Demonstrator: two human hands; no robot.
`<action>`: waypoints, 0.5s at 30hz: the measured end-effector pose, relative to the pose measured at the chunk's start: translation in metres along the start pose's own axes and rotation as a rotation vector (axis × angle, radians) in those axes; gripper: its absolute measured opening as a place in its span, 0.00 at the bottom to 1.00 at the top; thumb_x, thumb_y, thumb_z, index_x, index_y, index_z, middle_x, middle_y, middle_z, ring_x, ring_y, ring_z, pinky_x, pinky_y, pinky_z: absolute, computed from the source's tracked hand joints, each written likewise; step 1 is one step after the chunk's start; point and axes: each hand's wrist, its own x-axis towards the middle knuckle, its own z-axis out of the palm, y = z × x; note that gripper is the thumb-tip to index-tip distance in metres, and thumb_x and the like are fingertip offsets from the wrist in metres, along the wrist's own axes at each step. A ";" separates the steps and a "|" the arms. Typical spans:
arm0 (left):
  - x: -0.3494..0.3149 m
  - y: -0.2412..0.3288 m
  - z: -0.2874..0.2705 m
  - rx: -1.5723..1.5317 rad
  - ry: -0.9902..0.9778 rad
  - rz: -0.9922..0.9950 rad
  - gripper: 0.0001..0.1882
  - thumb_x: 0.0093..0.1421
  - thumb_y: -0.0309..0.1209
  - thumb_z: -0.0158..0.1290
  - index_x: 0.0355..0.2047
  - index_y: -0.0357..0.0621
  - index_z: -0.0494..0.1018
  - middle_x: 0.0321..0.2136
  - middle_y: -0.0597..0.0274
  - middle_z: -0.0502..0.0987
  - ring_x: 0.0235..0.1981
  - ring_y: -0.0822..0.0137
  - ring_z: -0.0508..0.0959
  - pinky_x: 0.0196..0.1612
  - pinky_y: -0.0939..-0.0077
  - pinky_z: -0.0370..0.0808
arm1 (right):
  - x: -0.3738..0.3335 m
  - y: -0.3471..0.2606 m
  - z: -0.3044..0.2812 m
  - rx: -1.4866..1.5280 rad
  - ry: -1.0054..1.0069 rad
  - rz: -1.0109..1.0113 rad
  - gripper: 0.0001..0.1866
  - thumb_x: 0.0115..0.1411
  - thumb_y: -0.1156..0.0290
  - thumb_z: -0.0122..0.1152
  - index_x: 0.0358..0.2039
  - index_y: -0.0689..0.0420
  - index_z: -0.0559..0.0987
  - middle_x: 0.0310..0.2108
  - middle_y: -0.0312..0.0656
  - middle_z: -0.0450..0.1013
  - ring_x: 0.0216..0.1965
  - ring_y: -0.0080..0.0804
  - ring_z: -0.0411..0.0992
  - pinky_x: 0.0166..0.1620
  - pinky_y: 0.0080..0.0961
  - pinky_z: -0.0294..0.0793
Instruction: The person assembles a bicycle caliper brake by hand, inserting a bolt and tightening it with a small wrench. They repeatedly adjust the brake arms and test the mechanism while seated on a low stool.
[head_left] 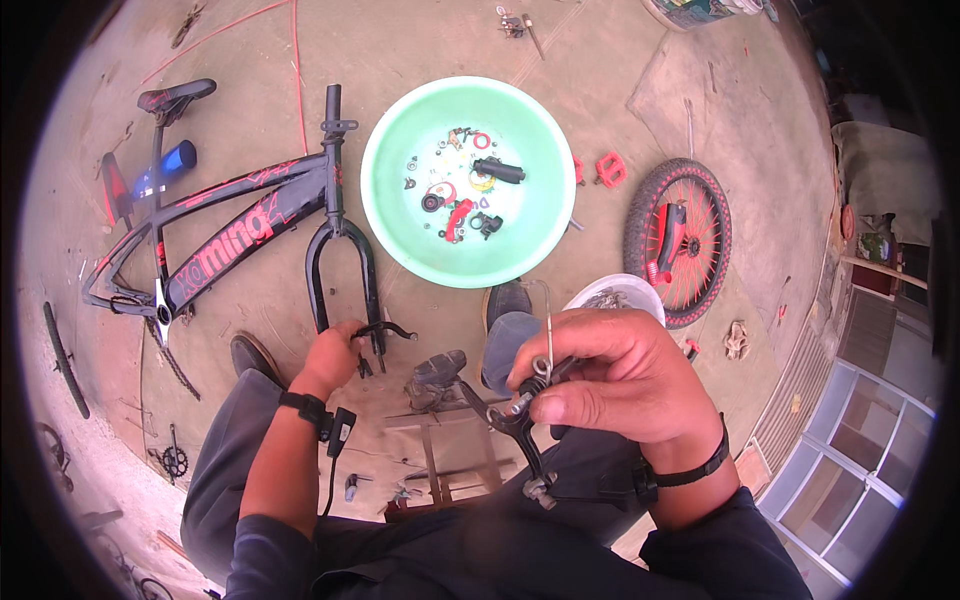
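Observation:
In front of my chest, my right hand (pixel 625 385) pinches a black bicycle brake caliper (pixel 516 420) between thumb and fingers. A thin wire spring stands up from it, and metal fittings show at its lower end. My left hand (pixel 335 352) is closed on a black curved brake part (pixel 387 330) beside the lower end of the fork (pixel 318 270). Its fingertips are partly hidden, and I cannot tell whether they touch the fork leg. The fork is joined to a black and red bicycle frame (pixel 235 215) lying on the floor, with its saddle (pixel 178 95) attached.
A light green basin (pixel 395 235) holds several small bicycle parts. Right of it lie a red pedal (pixel 611 169) and a spoked wheel (pixel 690 290) with a red part on top. A white bucket (pixel 650 290) stands behind my right hand. A low wooden stool (pixel 440 460) is between my legs.

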 end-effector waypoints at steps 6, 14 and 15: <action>-0.052 0.087 -0.133 -0.363 -0.055 0.084 0.15 0.68 0.24 0.52 0.54 0.41 0.76 0.42 0.58 0.79 0.39 0.66 0.78 0.44 0.71 0.78 | 0.003 0.010 0.007 0.126 -0.139 0.040 0.13 0.63 0.68 0.69 0.44 0.63 0.81 0.34 0.31 0.77 0.36 0.16 0.73 0.41 0.18 0.75; -0.165 0.179 -0.195 -0.204 0.025 0.475 0.12 0.65 0.23 0.55 0.49 0.39 0.79 0.32 0.63 0.73 0.32 0.69 0.74 0.39 0.76 0.72 | 0.010 0.013 0.028 -0.012 -0.348 0.054 0.17 0.63 0.59 0.70 0.41 0.60 0.83 0.32 0.33 0.78 0.34 0.18 0.76 0.38 0.19 0.77; -0.171 0.182 -0.192 -0.224 0.051 0.523 0.12 0.65 0.23 0.56 0.48 0.38 0.79 0.31 0.63 0.74 0.32 0.69 0.73 0.38 0.77 0.71 | 0.010 0.012 0.030 -0.020 -0.359 0.060 0.17 0.63 0.59 0.69 0.41 0.60 0.83 0.32 0.33 0.78 0.34 0.18 0.76 0.38 0.19 0.77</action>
